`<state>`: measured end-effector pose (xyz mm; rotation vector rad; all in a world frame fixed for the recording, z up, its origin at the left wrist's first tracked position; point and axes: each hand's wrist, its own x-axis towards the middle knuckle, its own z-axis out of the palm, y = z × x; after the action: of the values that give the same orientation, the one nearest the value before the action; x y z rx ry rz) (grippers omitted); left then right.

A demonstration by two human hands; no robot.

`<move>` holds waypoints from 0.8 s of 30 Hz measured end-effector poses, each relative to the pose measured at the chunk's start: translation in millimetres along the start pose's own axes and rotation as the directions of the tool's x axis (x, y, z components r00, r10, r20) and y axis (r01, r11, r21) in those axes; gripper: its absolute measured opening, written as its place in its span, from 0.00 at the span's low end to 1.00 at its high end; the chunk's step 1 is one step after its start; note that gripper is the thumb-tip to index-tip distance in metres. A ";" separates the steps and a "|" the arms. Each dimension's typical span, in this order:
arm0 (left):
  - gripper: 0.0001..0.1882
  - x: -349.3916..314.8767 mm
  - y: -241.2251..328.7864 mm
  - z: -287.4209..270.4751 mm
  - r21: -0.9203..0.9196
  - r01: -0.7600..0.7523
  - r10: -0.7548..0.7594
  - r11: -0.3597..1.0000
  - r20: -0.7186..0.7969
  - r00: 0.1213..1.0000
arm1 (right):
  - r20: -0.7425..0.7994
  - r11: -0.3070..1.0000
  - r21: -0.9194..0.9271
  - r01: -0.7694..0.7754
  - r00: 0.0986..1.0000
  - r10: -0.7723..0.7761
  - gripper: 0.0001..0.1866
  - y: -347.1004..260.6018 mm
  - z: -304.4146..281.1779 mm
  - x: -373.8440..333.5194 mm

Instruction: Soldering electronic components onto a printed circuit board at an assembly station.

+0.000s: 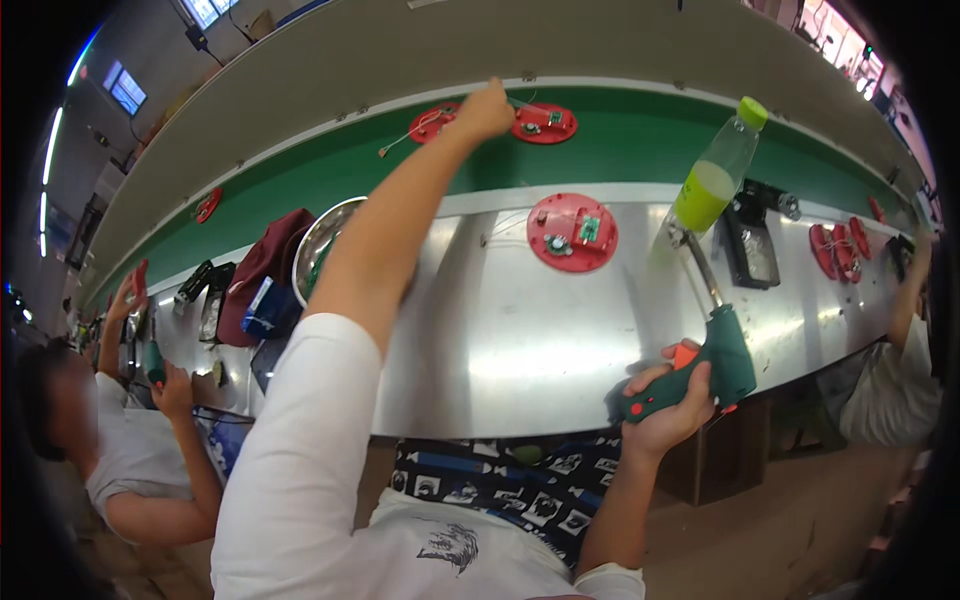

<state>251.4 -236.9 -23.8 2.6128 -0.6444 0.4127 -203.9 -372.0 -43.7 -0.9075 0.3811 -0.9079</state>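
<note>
My right hand [672, 405] is wrapped round the grip of a dark green soldering gun [728, 350] with an orange trigger, its metal barrel pointing up and away over the bench. Far forward, my left hand [487, 110] reaches over the green conveyor belt between two round red plastic covers, one on its left [430, 124] and one on its right [546, 123]. Its fingers look closed; what they hold, if anything, is hidden. On the metal bench lies another red cover [572, 233] with a small green circuit board and thin wires, apart from both hands.
Behind the barrel stands a clear bottle [712, 180] with a green cap, beside a black tray [750, 245]. A metal bowl [330, 240] and a maroon cloth [262, 275] sit left, partly behind my forearm. Co-workers sit at both sides; several red parts [840, 250] lie right.
</note>
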 end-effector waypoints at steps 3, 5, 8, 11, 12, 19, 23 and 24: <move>0.26 17.4 22.1 35.4 0.076 0.042 -0.053 0.996 0.138 0.989 | 0.014 0.999 -0.027 0.024 1.000 -0.023 0.20 -0.7 1.7 -2.0; 0.22 12.3 38.1 57.0 0.078 0.075 -0.087 0.994 0.169 0.982 | 0.006 0.999 -0.035 0.023 1.000 -0.022 0.20 -1.0 -0.9 -0.4; 0.16 21.7 6.4 45.6 0.036 -0.177 0.178 0.983 -0.007 0.984 | 0.008 1.000 -0.025 -0.006 1.000 0.006 0.19 -0.1 6.6 -3.0; 0.16 9.0 20.8 16.1 -0.318 -0.196 0.185 0.928 -0.064 0.981 | 0.023 0.998 -0.054 0.018 1.000 -0.016 0.22 -1.6 4.6 -3.5; 0.15 -2.5 17.2 3.4 -0.397 -0.160 0.162 0.904 -0.028 0.986 | 0.034 0.997 -0.068 0.022 0.999 -0.019 0.22 -1.1 6.7 -3.3; 0.15 -176.5 58.2 -104.9 -0.401 -0.308 0.344 0.862 0.019 0.939 | 0.039 0.996 -0.082 -0.038 0.998 0.042 0.23 -1.1 -4.4 0.3; 0.13 -280.7 52.9 -125.8 -0.343 -0.196 0.313 0.919 0.329 0.891 | 0.011 0.992 -0.130 0.005 1.000 -0.003 0.23 -1.5 6.9 -3.6; 0.13 -295.3 53.0 -133.9 -0.338 -0.165 0.296 0.927 0.384 0.875 | 0.032 0.992 -0.122 -0.016 0.999 0.020 0.23 0.4 1.8 -2.1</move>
<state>-50.0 -108.0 -1.0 2.3490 -1.0838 -0.1988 -203.8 -369.3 -43.1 -1.0287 0.4191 -0.8588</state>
